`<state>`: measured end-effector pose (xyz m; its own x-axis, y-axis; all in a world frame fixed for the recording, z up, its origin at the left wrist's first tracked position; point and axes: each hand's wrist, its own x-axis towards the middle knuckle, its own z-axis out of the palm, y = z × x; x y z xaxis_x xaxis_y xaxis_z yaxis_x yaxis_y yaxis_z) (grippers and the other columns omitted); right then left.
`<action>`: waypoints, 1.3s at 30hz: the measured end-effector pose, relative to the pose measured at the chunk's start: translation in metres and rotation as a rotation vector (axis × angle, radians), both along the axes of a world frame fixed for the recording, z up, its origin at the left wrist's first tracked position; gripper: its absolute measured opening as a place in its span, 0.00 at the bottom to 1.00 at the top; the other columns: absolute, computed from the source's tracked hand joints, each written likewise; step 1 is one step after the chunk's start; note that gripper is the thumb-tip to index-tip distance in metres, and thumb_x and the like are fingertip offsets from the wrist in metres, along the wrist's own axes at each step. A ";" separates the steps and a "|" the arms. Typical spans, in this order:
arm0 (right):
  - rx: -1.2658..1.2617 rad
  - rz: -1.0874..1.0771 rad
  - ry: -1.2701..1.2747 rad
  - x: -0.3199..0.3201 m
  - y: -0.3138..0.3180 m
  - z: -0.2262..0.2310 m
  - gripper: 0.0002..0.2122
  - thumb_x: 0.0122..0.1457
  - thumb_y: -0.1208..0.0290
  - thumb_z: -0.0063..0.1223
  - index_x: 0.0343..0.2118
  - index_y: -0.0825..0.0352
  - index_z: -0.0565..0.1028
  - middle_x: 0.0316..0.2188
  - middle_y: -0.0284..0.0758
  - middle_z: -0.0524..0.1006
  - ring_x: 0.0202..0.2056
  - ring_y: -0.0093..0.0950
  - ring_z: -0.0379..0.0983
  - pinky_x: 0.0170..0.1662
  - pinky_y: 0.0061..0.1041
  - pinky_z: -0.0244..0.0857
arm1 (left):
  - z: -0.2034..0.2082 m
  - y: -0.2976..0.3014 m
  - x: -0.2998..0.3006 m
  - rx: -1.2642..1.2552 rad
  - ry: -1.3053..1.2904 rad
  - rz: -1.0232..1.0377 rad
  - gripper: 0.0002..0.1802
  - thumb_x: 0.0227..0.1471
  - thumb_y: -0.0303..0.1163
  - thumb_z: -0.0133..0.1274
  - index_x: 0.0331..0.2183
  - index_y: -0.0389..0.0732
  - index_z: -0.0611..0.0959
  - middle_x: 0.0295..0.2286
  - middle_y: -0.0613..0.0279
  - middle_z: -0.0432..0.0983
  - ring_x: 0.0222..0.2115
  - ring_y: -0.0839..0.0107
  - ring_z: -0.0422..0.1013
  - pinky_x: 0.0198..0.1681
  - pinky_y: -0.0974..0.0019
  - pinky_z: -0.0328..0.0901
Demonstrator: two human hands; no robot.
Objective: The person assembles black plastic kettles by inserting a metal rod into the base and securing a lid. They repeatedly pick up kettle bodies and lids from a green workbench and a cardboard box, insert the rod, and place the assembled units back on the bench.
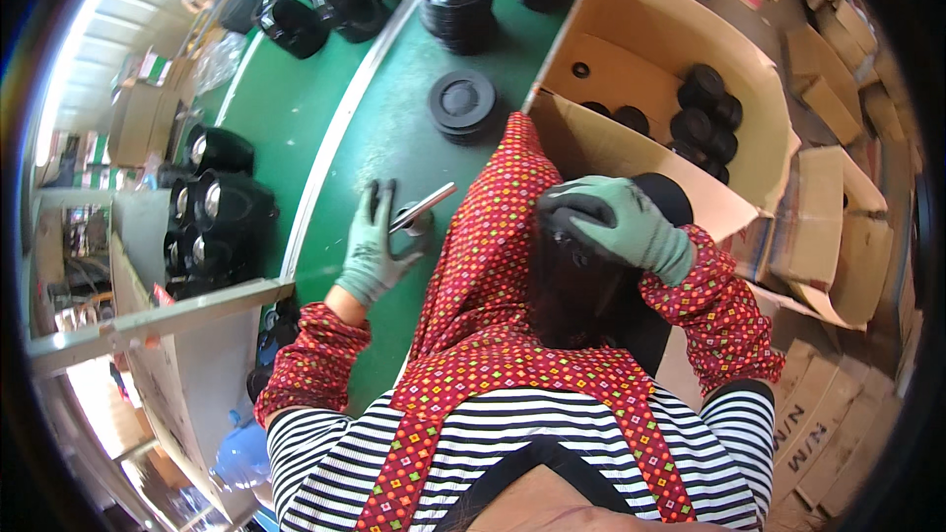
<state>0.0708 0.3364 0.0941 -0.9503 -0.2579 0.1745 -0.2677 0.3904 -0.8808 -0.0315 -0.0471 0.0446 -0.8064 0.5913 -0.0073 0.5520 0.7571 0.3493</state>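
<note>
My left hand [371, 251], in a pale green glove with dark fingertips, is over the green table with its fingers stretched out and thumb apart. Between thumb and fingers lies a silver metal rod [430, 204] with a short metal piece [416, 221] under it; I see no firm grip on it. My right hand [621, 225], gloved alike, curls its fingers over the top of a dark, glossy black piece [570, 281] at my lap. Its full shape blends into dark cloth. A low stack of black round discs [462, 103] stands on the table ahead.
An open cardboard box [631, 49] with black round parts stands at the right, beside the table edge. Taller stacks of black discs [458, 5] stand farther back. Black domed shells [232, 212] are piled at the left, with more [345, 0] at the far left. A metal rail [158, 320] crosses the left side.
</note>
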 end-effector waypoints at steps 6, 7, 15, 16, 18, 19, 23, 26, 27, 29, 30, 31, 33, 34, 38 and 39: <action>-0.204 0.058 -0.262 -0.008 0.010 0.011 0.14 0.66 0.64 0.56 0.45 0.70 0.82 0.38 0.42 0.79 0.40 0.37 0.78 0.47 0.33 0.71 | -0.036 -0.037 -0.021 0.108 -0.211 0.005 0.36 0.58 0.31 0.61 0.67 0.54 0.72 0.43 0.47 0.82 0.45 0.46 0.78 0.48 0.52 0.72; -0.311 0.100 -0.357 -0.011 0.019 0.017 0.15 0.67 0.63 0.56 0.47 0.71 0.82 0.40 0.41 0.80 0.40 0.35 0.78 0.47 0.29 0.71 | -0.013 -0.020 -0.023 0.151 -0.248 -0.001 0.37 0.57 0.28 0.62 0.67 0.52 0.72 0.43 0.47 0.81 0.42 0.47 0.79 0.45 0.53 0.73; 0.337 -0.054 0.579 -0.086 0.012 0.054 0.23 0.55 0.63 0.65 0.55 0.59 0.80 0.46 0.37 0.81 0.52 0.39 0.75 0.67 0.50 0.56 | 0.161 0.132 -0.021 0.199 -0.205 -0.271 0.36 0.52 0.15 0.58 0.63 0.39 0.76 0.44 0.47 0.76 0.38 0.58 0.77 0.40 0.62 0.73; 0.328 -0.090 0.482 -0.091 0.016 0.048 0.17 0.56 0.61 0.65 0.47 0.60 0.83 0.37 0.34 0.83 0.44 0.37 0.78 0.63 0.47 0.60 | 0.170 0.144 -0.024 0.263 -0.259 -0.328 0.35 0.52 0.18 0.59 0.62 0.37 0.76 0.48 0.45 0.76 0.42 0.56 0.78 0.43 0.60 0.73; 0.189 -0.138 0.394 -0.099 0.037 0.012 0.14 0.57 0.59 0.66 0.42 0.62 0.84 0.33 0.33 0.82 0.39 0.36 0.78 0.54 0.43 0.64 | 0.174 0.150 -0.035 0.396 -0.385 -0.427 0.33 0.53 0.27 0.62 0.60 0.33 0.77 0.54 0.40 0.74 0.49 0.51 0.77 0.50 0.58 0.72; 0.138 -0.153 0.361 -0.098 0.046 -0.010 0.14 0.58 0.60 0.66 0.43 0.62 0.84 0.36 0.34 0.82 0.39 0.34 0.78 0.50 0.41 0.66 | 0.174 0.158 -0.044 0.372 -0.328 -0.513 0.32 0.53 0.35 0.61 0.59 0.33 0.79 0.54 0.39 0.74 0.51 0.48 0.76 0.53 0.54 0.71; -0.322 -0.029 -0.010 -0.085 0.048 -0.085 0.17 0.62 0.66 0.65 0.52 0.64 0.81 0.47 0.38 0.78 0.49 0.36 0.74 0.56 0.36 0.68 | 0.144 0.201 -0.060 0.564 -0.296 -0.886 0.31 0.56 0.48 0.58 0.53 0.33 0.83 0.53 0.39 0.76 0.54 0.43 0.73 0.59 0.46 0.66; -0.203 0.077 0.398 -0.088 0.038 -0.089 0.15 0.66 0.71 0.57 0.54 0.68 0.76 0.52 0.41 0.75 0.56 0.39 0.71 0.62 0.35 0.64 | 0.123 0.237 -0.036 0.648 -0.437 -0.988 0.26 0.52 0.43 0.61 0.49 0.38 0.83 0.47 0.49 0.77 0.49 0.49 0.74 0.56 0.48 0.67; -0.127 0.090 0.608 -0.090 0.032 -0.086 0.14 0.68 0.73 0.54 0.54 0.70 0.75 0.54 0.41 0.74 0.57 0.40 0.70 0.65 0.34 0.62 | 0.119 0.245 -0.023 0.650 -0.479 -0.977 0.25 0.51 0.42 0.63 0.48 0.40 0.83 0.44 0.53 0.77 0.46 0.52 0.74 0.54 0.50 0.67; -0.233 0.289 0.414 -0.104 0.037 -0.094 0.16 0.65 0.71 0.58 0.54 0.68 0.76 0.52 0.42 0.75 0.55 0.42 0.72 0.63 0.38 0.63 | 0.130 0.268 0.002 0.325 -0.317 -0.878 0.23 0.52 0.43 0.61 0.46 0.40 0.82 0.43 0.52 0.77 0.44 0.54 0.74 0.51 0.50 0.68; -0.283 0.371 0.319 -0.109 0.036 -0.091 0.15 0.65 0.71 0.57 0.52 0.68 0.77 0.51 0.42 0.76 0.55 0.41 0.72 0.63 0.38 0.63 | 0.129 0.280 0.015 0.249 -0.282 -0.780 0.22 0.54 0.45 0.60 0.45 0.40 0.81 0.41 0.52 0.77 0.43 0.54 0.74 0.50 0.50 0.68; -0.316 0.413 0.248 -0.107 0.037 -0.086 0.13 0.65 0.70 0.57 0.50 0.69 0.77 0.51 0.42 0.76 0.55 0.41 0.72 0.64 0.38 0.62 | 0.127 0.294 0.027 0.179 -0.246 -0.701 0.22 0.56 0.46 0.59 0.45 0.40 0.80 0.39 0.52 0.76 0.42 0.54 0.75 0.49 0.50 0.68; -0.396 0.482 0.111 -0.106 0.037 -0.074 0.12 0.65 0.69 0.57 0.47 0.69 0.78 0.49 0.43 0.77 0.55 0.41 0.72 0.65 0.39 0.60 | 0.118 0.316 0.040 -0.001 -0.165 -0.645 0.28 0.57 0.49 0.59 0.50 0.39 0.79 0.43 0.51 0.76 0.45 0.55 0.73 0.49 0.49 0.66; -0.446 0.509 0.060 -0.105 0.035 -0.067 0.11 0.65 0.69 0.57 0.45 0.69 0.78 0.49 0.43 0.77 0.56 0.41 0.72 0.65 0.39 0.59 | 0.118 0.319 0.042 -0.045 -0.143 -0.658 0.29 0.56 0.49 0.59 0.52 0.38 0.78 0.44 0.51 0.75 0.46 0.55 0.73 0.49 0.49 0.66; -0.688 0.651 -0.116 -0.107 0.009 -0.050 0.10 0.65 0.67 0.56 0.39 0.70 0.80 0.46 0.44 0.78 0.56 0.40 0.72 0.68 0.40 0.56 | 0.125 0.307 0.046 -0.142 -0.103 -0.646 0.32 0.56 0.49 0.58 0.55 0.37 0.77 0.44 0.52 0.74 0.46 0.56 0.72 0.49 0.50 0.65; -0.739 0.605 -0.156 -0.101 0.015 -0.046 0.10 0.65 0.67 0.56 0.37 0.70 0.80 0.45 0.44 0.79 0.56 0.40 0.72 0.68 0.41 0.55 | 0.126 0.304 0.042 -0.053 -0.174 -0.746 0.31 0.55 0.49 0.59 0.54 0.40 0.79 0.44 0.54 0.74 0.45 0.57 0.71 0.49 0.50 0.65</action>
